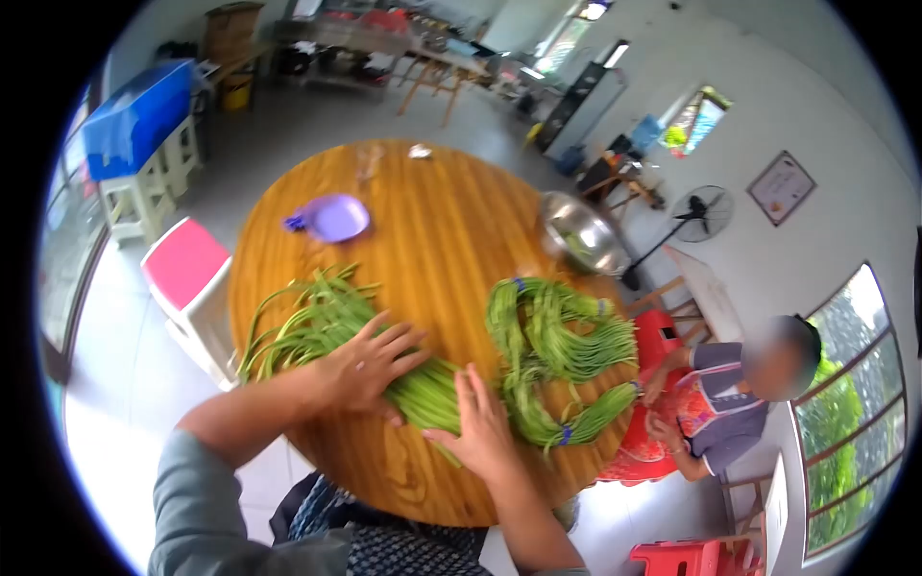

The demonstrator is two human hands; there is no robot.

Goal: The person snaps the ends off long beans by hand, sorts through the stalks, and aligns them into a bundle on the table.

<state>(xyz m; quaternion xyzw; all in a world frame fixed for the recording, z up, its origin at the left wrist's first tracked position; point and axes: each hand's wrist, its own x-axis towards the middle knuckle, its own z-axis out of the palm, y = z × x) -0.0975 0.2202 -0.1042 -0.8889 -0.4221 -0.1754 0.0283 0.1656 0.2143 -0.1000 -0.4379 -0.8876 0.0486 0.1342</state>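
Left hand [379, 360]: fingers spread, lying over green stalks [331, 322].
Right hand [482, 427]: thumb apart from fingers, at their right end.
Worktop [437, 211]: round, wooden, bearing tied bundles [569, 338].

"How's the left hand [373, 360]?"
"Palm down, fingers [410, 342] spread, its forearm [274, 396] bare below a grey sleeve [197, 504]."
"And the right hand [484, 425]?"
"Thumb [447, 441] apart from the fingers, arm [533, 520] slanting up from below."
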